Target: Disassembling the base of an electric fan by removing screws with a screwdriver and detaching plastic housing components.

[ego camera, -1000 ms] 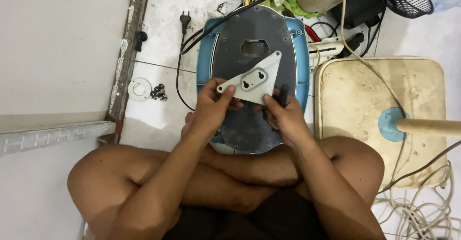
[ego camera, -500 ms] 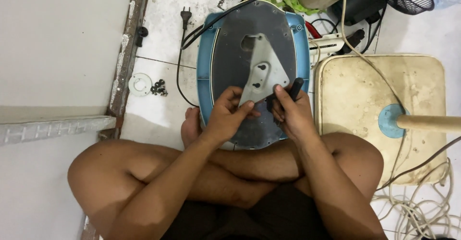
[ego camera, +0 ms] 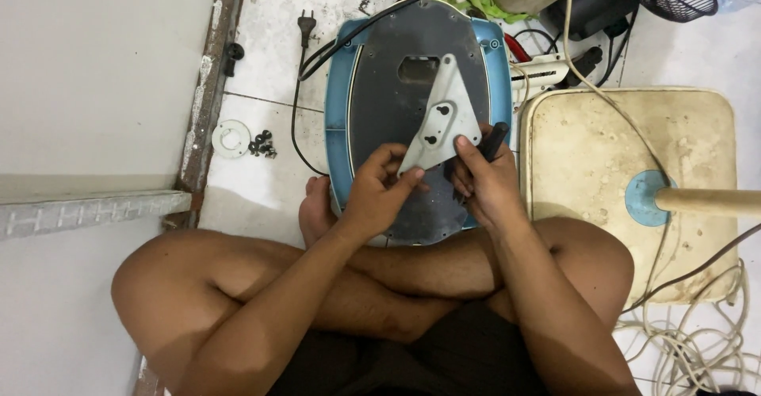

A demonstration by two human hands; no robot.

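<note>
Both hands meet over the work. My left hand [ego camera: 379,191] is closed around the lower corner of a flat grey triangular metal plate [ego camera: 441,118], thumb and fingertips pinching its bottom edge. My right hand [ego camera: 483,182] is curled shut on a black-handled tool [ego camera: 491,139], handle end sticking up past the knuckles, and its thumb touches the plate's lower right edge. That plate lies tilted, narrow tip pointing away from me, on top of the dark grey oval base panel [ego camera: 396,110], which sits in a blue plastic housing [ego camera: 339,126] on the tiled floor [ego camera: 261,55] just in front of my crossed legs. Two keyhole-shaped slots show near the plate's middle. A black power cord with plug [ego camera: 305,23] runs off the housing's left side. Left of it, near the wall edge, a small white round disc [ego camera: 231,138] sits just beside a cluster of small black screws [ego camera: 261,145]. To my right, a stained cream square fan base [ego camera: 634,174] with a blue collar [ego camera: 644,198] sits close to the housing.
</note>
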